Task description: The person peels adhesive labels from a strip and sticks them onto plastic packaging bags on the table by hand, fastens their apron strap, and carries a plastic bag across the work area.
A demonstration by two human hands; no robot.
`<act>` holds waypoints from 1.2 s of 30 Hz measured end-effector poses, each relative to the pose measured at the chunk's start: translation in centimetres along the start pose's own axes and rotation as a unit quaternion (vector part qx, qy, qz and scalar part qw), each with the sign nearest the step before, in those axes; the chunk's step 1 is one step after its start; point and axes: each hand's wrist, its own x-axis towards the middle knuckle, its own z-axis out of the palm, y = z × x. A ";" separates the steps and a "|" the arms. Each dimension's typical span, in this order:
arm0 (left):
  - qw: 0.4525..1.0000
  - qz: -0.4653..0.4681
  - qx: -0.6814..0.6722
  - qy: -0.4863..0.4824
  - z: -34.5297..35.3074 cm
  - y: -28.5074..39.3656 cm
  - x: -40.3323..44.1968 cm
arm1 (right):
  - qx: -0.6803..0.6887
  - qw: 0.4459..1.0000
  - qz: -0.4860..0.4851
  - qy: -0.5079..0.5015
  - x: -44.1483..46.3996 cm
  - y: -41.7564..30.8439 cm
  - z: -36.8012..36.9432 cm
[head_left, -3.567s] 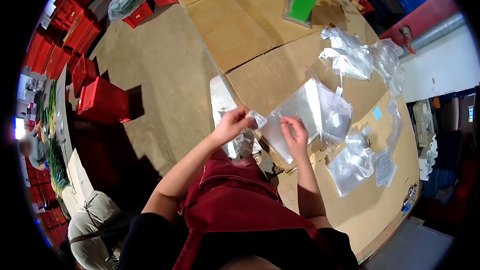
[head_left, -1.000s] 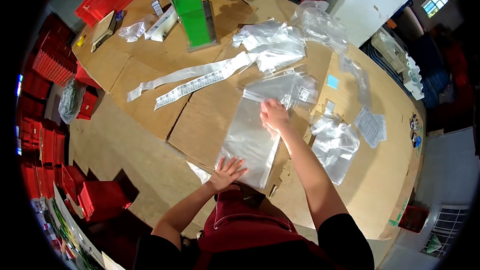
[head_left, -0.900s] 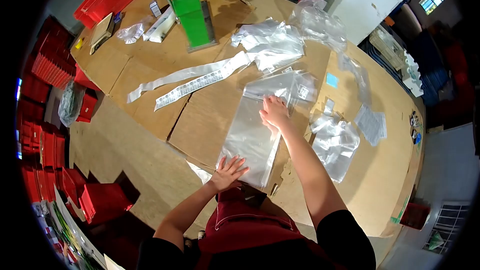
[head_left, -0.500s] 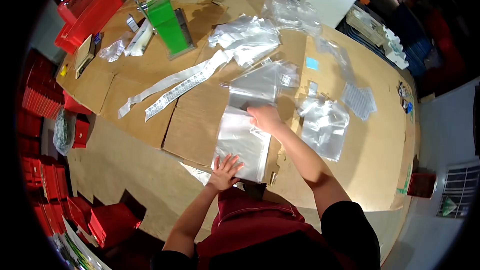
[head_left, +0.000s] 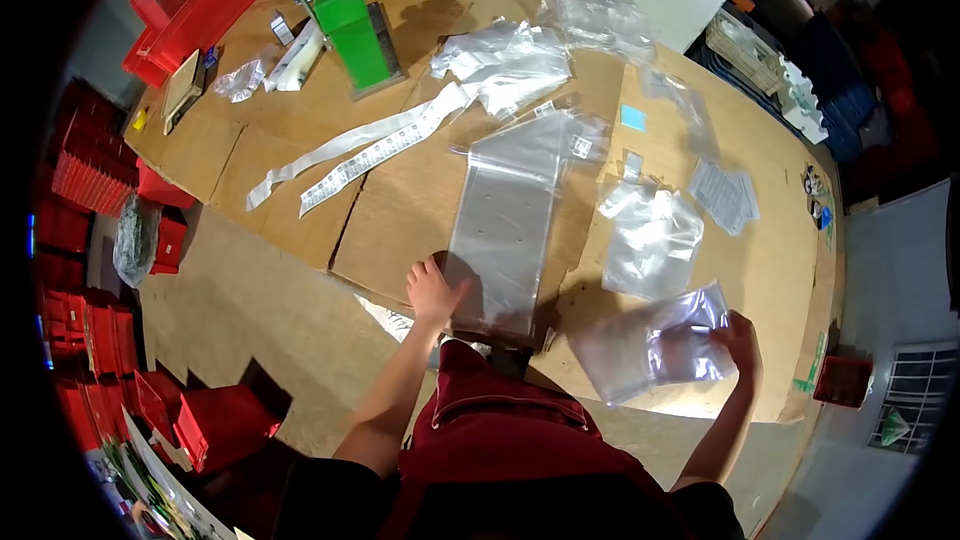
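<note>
My right hand (head_left: 738, 342) is closed on the edge of a clear plastic bag (head_left: 655, 348), which hangs out to the left over the table's near right part. A stack of flat clear bags (head_left: 503, 230) lies in front of me on the cardboard-covered table (head_left: 390, 225). Beside the stack's lower left edge is my left hand (head_left: 434, 292), its fingers apart and nothing in it. More clear bags with a small printed label (head_left: 581, 147) lie at the top of the stack.
A strip of printed labels (head_left: 375, 152) stretches left of the stack. Beyond it stand a green device (head_left: 352, 28) and crumpled plastic (head_left: 510, 60). To the right lie a crumpled bag (head_left: 652, 240), printed sheets (head_left: 722, 195) and a blue note (head_left: 633, 118). Red crates (head_left: 220, 425) stand on the floor.
My right hand has moved from the stack to the far right with a clear bag. My left hand has lifted from the bags to their left edge.
</note>
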 end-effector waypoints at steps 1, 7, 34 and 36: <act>0.998 -0.043 0.029 -0.048 -0.6 1.5 0.2 | -0.105 0.993 0.023 0.049 1.0 2.7 -0.9; 0.982 -0.135 0.017 -0.128 1.5 2.9 0.9 | -0.386 0.872 0.029 0.300 2.3 15.0 1.1; 0.482 -0.016 -0.851 0.209 -30.9 -23.4 -22.1 | -0.130 0.870 -0.454 -0.144 5.9 -4.5 30.0; 0.485 -0.136 -0.788 0.355 -33.9 -20.5 -23.5 | -0.158 0.841 -0.477 -0.201 4.9 -6.4 33.2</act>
